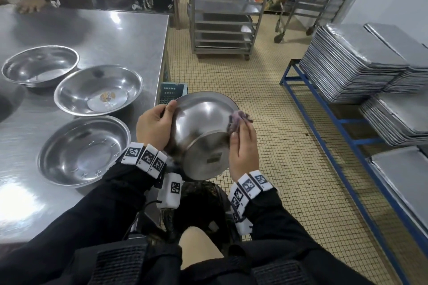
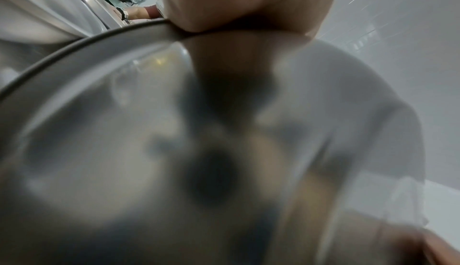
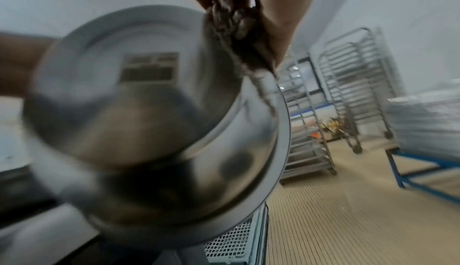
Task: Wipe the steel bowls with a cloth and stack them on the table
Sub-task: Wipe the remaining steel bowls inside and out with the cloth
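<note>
A steel bowl (image 1: 201, 132) is held in the air beside the table, its flat base turned toward me. My left hand (image 1: 155, 126) grips its left rim, thumb over the edge. My right hand (image 1: 243, 143) presses a crumpled purplish cloth (image 1: 238, 119) against the bowl's right outer wall. The left wrist view is filled by the blurred bowl (image 2: 174, 151) with a finger on its rim. In the right wrist view the bowl's base (image 3: 139, 84) and the cloth (image 3: 239, 39) show under my fingers. Three more steel bowls (image 1: 83, 152) (image 1: 98, 90) (image 1: 40, 66) lie upright on the steel table (image 1: 115, 34).
Another person's hand (image 1: 29, 4) rests on the table's far edge. A green crate (image 1: 172, 92) stands on the floor by the table. Wheeled tray racks (image 1: 222, 18) stand on the tiled floor ahead. Stacks of metal trays (image 1: 354, 62) fill a blue shelf frame at right.
</note>
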Available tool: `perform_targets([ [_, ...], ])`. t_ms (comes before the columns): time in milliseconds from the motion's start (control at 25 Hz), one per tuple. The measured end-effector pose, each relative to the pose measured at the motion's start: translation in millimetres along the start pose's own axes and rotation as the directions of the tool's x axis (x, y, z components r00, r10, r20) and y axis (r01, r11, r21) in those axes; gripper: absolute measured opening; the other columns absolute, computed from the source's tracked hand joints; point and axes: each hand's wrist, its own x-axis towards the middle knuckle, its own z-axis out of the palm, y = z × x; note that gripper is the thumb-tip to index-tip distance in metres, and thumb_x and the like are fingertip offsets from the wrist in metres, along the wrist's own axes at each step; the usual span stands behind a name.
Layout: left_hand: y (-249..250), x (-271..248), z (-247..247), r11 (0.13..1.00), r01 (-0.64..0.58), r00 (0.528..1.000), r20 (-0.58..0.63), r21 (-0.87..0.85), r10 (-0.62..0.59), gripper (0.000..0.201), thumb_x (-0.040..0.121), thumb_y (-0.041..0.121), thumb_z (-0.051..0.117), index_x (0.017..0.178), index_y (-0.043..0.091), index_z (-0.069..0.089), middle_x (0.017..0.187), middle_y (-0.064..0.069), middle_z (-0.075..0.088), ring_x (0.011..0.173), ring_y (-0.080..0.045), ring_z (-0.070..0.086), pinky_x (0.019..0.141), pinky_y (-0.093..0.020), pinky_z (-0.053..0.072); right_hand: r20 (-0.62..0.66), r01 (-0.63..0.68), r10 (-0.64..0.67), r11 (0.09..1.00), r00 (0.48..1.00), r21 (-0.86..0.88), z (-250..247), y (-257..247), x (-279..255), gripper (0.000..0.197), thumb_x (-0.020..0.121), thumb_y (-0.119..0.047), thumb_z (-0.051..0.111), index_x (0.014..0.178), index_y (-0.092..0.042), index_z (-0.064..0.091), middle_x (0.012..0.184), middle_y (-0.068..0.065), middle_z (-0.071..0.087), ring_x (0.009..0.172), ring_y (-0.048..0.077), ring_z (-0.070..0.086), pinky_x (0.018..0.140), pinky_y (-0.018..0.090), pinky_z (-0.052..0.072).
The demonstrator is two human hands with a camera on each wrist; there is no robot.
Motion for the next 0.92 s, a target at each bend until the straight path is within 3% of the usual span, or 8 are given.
perform_targets([
  [120, 6, -3, 6, 0.999, -0.001, 1.000, -0.020, 0.038, 0.001, 0.055, 0.096, 0.051, 0.047, 0.072, 0.005, 0.064, 0.061, -0.011, 0.060, 0.060, -0.027, 0.053, 0.061, -0.043, 0.045, 0.020, 0.277, -0.276, 0.953, 0.961, -0.125, 12, -18, -4, 0.047, 0.099, -0.031, 0.033, 0.142, -0.014, 0.038, 0.148, 0.009, 0.032, 0.138, 0.022, 0.027, 0.109, 0.039, 0.033],
  [240, 15, -8, 12, 0.992, -0.042, 0.999, -0.011, 0.115, 0.044, 0.053, 0.096, 0.051, 0.045, 0.072, 0.009, 0.065, 0.060, -0.005, 0.062, 0.060, -0.023, 0.056, 0.059, -0.039, 0.045, 0.044, 0.359, -0.359, 0.905, 0.932, -0.228, 17, -36, 14, 0.044, 0.097, -0.029, 0.034, 0.133, -0.010, 0.050, 0.139, 0.011, 0.046, 0.134, 0.027, 0.034, 0.109, 0.047, 0.033],
  [360, 19, -14, 17, 0.984, -0.083, 0.996, 0.031, 0.157, 0.079, 0.054, 0.096, 0.053, 0.043, 0.068, 0.010, 0.062, 0.056, -0.002, 0.059, 0.055, -0.018, 0.053, 0.052, -0.033, 0.040, -0.029, 0.196, -0.212, 0.942, 0.977, -0.273, 16, -43, 32, 0.048, 0.097, -0.033, 0.031, 0.130, -0.005, 0.051, 0.134, 0.013, 0.049, 0.126, 0.026, 0.043, 0.104, 0.041, 0.040],
  [480, 14, -15, 16, 0.992, -0.057, 0.998, 0.045, 0.114, 0.052, 0.058, 0.095, 0.054, 0.044, 0.065, 0.006, 0.059, 0.054, -0.006, 0.055, 0.052, -0.017, 0.048, 0.050, -0.029, 0.034, -0.064, -0.104, 0.098, 0.990, 0.993, -0.092, 4, -33, 41, 0.044, 0.101, -0.028, 0.032, 0.134, -0.004, 0.046, 0.138, 0.009, 0.041, 0.122, 0.018, 0.043, 0.098, 0.021, 0.034],
  [640, -1, -13, 11, 0.996, 0.038, 0.997, 0.068, -0.082, -0.033, 0.055, 0.094, 0.050, 0.051, 0.068, 0.005, 0.066, 0.058, -0.012, 0.059, 0.054, -0.014, 0.046, 0.056, -0.034, 0.038, 0.020, -0.484, 0.490, 0.854, 0.872, 0.188, -19, -1, 39, 0.035, 0.102, -0.028, 0.033, 0.123, -0.008, 0.054, 0.121, 0.001, 0.045, 0.104, 0.015, 0.048, 0.083, 0.022, 0.034],
  [680, -4, -13, 9, 0.987, 0.076, 0.995, 0.082, -0.142, -0.065, 0.049, 0.094, 0.048, 0.052, 0.065, 0.011, 0.067, 0.056, -0.006, 0.059, 0.054, -0.011, 0.046, 0.057, -0.032, 0.039, 0.051, -0.513, 0.515, 0.832, 0.856, 0.212, -23, 8, 38, 0.032, 0.101, -0.028, 0.037, 0.118, -0.009, 0.056, 0.114, 0.000, 0.050, 0.101, 0.016, 0.050, 0.079, 0.022, 0.035],
  [800, -12, -18, 9, 0.945, 0.183, 0.980, 0.122, -0.272, -0.154, 0.033, 0.093, 0.042, 0.057, 0.065, 0.030, 0.068, 0.060, 0.009, 0.063, 0.058, -0.004, 0.053, 0.063, -0.027, 0.045, 0.076, -0.479, 0.473, 0.866, 0.878, 0.143, -28, 30, 36, 0.024, 0.098, -0.029, 0.047, 0.103, -0.009, 0.059, 0.092, 0.001, 0.059, 0.093, 0.025, 0.058, 0.059, 0.025, 0.036],
  [920, -22, -24, 9, 0.958, 0.190, 0.974, 0.160, -0.214, -0.158, 0.023, 0.096, 0.038, 0.055, 0.077, 0.035, 0.067, 0.078, 0.011, 0.067, 0.076, -0.006, 0.060, 0.076, -0.028, 0.048, 0.031, -0.432, 0.431, 0.896, 0.902, 0.105, -26, 38, 32, 0.018, 0.097, -0.024, 0.048, 0.100, -0.009, 0.059, 0.089, 0.002, 0.060, 0.090, 0.026, 0.059, 0.067, 0.027, 0.038],
])
